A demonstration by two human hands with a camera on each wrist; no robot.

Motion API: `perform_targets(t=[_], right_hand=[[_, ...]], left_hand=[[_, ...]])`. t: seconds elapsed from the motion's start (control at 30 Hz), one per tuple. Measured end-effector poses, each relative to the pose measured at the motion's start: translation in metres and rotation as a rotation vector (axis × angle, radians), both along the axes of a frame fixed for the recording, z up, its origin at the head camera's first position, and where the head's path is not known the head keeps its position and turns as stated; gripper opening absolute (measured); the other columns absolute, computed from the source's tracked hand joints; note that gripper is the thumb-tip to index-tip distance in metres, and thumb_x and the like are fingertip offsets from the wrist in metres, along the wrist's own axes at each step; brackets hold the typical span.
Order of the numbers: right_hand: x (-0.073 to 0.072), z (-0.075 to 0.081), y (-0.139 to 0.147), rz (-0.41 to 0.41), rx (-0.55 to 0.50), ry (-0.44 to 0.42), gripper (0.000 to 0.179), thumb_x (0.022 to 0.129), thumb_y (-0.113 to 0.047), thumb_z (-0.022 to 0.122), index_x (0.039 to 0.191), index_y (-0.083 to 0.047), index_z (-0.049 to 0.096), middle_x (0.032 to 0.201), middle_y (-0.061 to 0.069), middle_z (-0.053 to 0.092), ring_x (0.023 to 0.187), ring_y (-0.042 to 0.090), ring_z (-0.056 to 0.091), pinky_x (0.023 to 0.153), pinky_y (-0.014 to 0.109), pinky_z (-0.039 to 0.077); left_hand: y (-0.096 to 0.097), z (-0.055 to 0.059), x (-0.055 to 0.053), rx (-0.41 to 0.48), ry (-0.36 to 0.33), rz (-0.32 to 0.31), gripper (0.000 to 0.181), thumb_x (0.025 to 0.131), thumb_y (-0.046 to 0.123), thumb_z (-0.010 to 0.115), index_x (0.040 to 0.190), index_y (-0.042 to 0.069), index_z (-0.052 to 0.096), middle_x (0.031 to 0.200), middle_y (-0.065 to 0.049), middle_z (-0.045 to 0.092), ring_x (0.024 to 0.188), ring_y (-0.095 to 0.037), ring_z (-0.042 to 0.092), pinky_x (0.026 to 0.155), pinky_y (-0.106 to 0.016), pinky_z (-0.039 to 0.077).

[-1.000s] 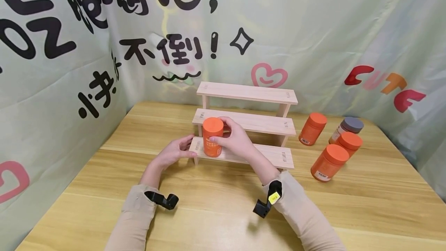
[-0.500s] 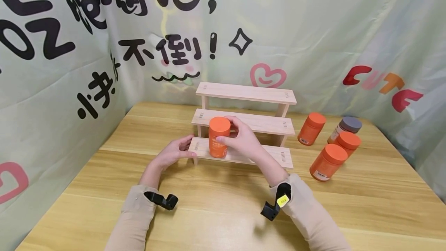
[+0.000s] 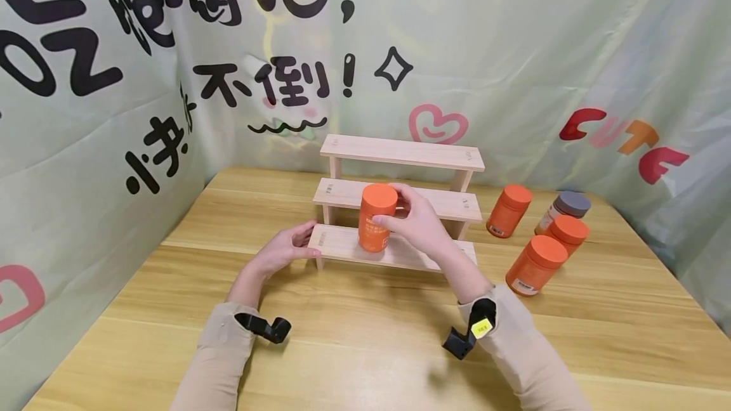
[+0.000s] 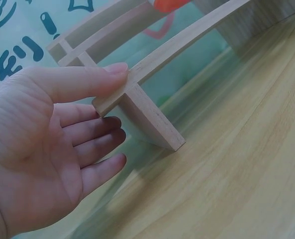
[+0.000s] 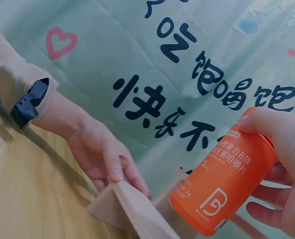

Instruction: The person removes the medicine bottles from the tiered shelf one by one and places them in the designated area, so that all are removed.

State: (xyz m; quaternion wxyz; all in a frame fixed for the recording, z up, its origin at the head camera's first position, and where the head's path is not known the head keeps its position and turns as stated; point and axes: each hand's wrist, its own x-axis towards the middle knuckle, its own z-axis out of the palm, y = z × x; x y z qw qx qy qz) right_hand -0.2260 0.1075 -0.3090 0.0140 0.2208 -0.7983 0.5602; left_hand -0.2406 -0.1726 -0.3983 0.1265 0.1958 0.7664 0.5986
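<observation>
An upright orange vitamin bottle with an orange cap is held by my right hand, thumb at the front and fingers behind. It overlaps the lowest board of a three-step wooden display rack, left of that board's middle. White print on the bottle faces the right wrist camera. At the rack's lower left end, my left hand pinches the board. In the left wrist view, the thumb lies on top of the board end, with the index finger under it and the other fingers loosely bent below.
Right of the rack stand three more orange bottles, one at the back, one in front and one between. A grey-capped bottle is behind them. A printed cloth hangs behind and left of the wooden table.
My right hand has moved the orange bottle to the right along the lowest board, most recently slightly upward. The left hand keeps its grip on the rack's end.
</observation>
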Motion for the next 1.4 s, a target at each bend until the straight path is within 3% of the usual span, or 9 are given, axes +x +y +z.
perform_targets(t=[0.3, 0.57, 0.97, 1.2, 1.4], right_hand=[[0.004, 0.018, 0.026, -0.078, -0.008, 0.011, 0.054, 0.081, -0.01, 0.07, 0.129, -0.003, 0.046, 0.119, 0.014, 0.056, 0.104, 0.026, 0.055, 0.091, 0.04, 0.047], [0.006, 0.03, 0.06, -0.179, 0.008, 0.044, 0.054, 0.085, -0.015, 0.068, 0.131, -0.002, 0.044, 0.119, 0.015, 0.056, 0.102, 0.021, 0.055, 0.086, 0.03, 0.048], [0.011, 0.048, 0.111, -0.329, 0.036, 0.057, 0.058, 0.088, -0.026, 0.064, 0.136, -0.006, 0.039, 0.12, 0.004, 0.053, 0.102, 0.009, 0.053, 0.086, 0.025, 0.046], [0.017, 0.052, 0.138, -0.439, 0.068, 0.021, 0.06, 0.088, -0.033, 0.062, 0.138, -0.012, 0.037, 0.123, 0.001, 0.051, 0.104, 0.009, 0.05, 0.08, 0.015, 0.045], [0.021, 0.05, 0.157, -0.515, 0.118, 0.017, 0.063, 0.088, -0.036, 0.061, 0.14, -0.01, 0.035, 0.123, -0.001, 0.049, 0.103, 0.008, 0.048, 0.081, 0.015, 0.042]], left_hand=[[0.0, 0.001, 0.001, -0.004, 0.004, 0.001, 0.079, 0.083, 0.008, 0.066, 0.143, -0.01, 0.017, 0.145, -0.029, 0.024, 0.132, -0.039, 0.027, 0.109, -0.046, 0.022], [-0.001, 0.0, 0.0, -0.018, 0.002, 0.006, 0.08, 0.083, 0.009, 0.067, 0.143, -0.009, 0.018, 0.145, -0.027, 0.025, 0.133, -0.038, 0.027, 0.109, -0.046, 0.022], [-0.002, 0.0, 0.0, -0.017, -0.002, 0.003, 0.081, 0.084, 0.01, 0.067, 0.144, -0.009, 0.016, 0.146, -0.027, 0.024, 0.132, -0.038, 0.028, 0.108, -0.045, 0.024], [-0.002, 0.0, -0.001, -0.005, -0.012, 0.0, 0.081, 0.084, 0.011, 0.067, 0.144, -0.008, 0.016, 0.146, -0.026, 0.024, 0.133, -0.037, 0.028, 0.108, -0.045, 0.024], [-0.002, -0.001, -0.001, -0.006, -0.013, 0.002, 0.081, 0.084, 0.011, 0.067, 0.144, -0.008, 0.016, 0.146, -0.027, 0.025, 0.132, -0.038, 0.028, 0.108, -0.045, 0.023]])
